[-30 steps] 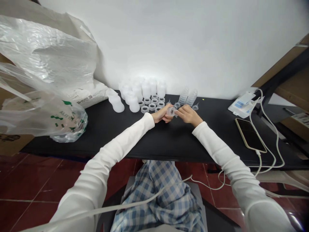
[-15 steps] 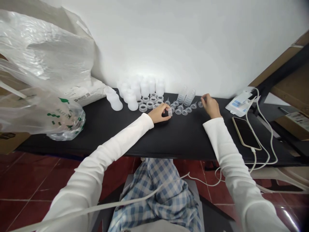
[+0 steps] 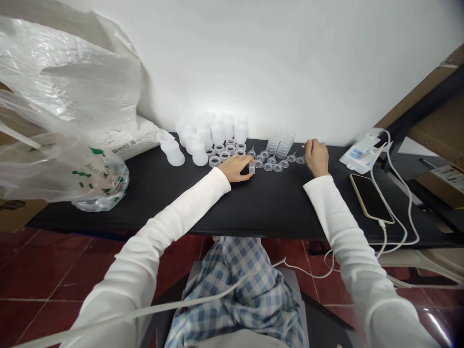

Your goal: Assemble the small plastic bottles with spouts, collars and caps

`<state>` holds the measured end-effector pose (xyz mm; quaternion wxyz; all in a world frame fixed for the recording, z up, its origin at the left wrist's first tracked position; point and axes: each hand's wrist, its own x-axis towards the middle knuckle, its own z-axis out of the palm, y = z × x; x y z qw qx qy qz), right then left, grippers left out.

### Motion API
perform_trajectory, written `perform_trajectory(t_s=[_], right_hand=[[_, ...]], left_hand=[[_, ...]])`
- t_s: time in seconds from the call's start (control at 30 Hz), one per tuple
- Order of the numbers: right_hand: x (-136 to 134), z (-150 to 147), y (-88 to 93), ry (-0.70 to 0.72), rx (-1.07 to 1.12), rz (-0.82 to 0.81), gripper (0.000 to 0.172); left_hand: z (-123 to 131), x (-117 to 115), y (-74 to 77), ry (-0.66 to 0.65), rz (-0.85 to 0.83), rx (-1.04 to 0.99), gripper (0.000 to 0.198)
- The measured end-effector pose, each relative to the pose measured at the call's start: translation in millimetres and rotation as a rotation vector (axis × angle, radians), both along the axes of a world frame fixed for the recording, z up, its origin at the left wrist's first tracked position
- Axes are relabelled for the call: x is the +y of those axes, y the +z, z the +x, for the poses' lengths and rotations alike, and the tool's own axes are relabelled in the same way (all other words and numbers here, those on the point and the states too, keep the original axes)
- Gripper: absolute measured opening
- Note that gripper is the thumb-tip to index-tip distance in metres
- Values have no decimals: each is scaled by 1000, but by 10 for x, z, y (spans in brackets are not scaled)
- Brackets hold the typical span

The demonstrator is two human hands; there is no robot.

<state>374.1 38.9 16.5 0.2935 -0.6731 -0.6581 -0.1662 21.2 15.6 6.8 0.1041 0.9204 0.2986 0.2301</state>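
Observation:
My left hand (image 3: pixel 236 168) is closed around a clear ridged screw ring (image 3: pixel 252 167), held on edge just above the black table or on it. Behind that hand lie several translucent bottle collars (image 3: pixel 215 161). Clear bottle nipples (image 3: pixel 278 167) with flat round rims are spread between my two hands. One separate nipple (image 3: pixel 300 160) lies just left of my right hand (image 3: pixel 317 157). The fingers of this hand are curled together, and whatever they may hold is hidden. Two stacks of clear domed caps (image 3: pixel 285 146) lean near the wall.
Several frosted white bottles (image 3: pixel 217 131) stand against the wall, with one bottle (image 3: pixel 171 151) tilted at the left. Large plastic bags (image 3: pixel 97 179) fill the left end. A phone (image 3: pixel 371 198) with a white cable and a white packet (image 3: pixel 359 154) lie at the right of the black table (image 3: pixel 268 212).
My right hand has shifted slightly right, away from the separate nipple, and its fingers have curled in. My left hand has moved slightly left, still holding the screw ring.

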Motion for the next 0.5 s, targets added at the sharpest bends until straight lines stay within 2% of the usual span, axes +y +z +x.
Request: perform_trajectory(t_s=[0.1, 0.27, 0.5], right_hand=[[-44, -65, 54, 58, 18, 111, 59], [-123, -259, 80, 176, 9, 134, 50], [-296, -798, -40, 531, -34, 67, 44]], left_hand=[[-22, 28, 12, 78, 4, 13, 40], [-49, 39, -15, 197, 57, 102, 29], [-16, 29, -101, 343, 104, 79, 28]])
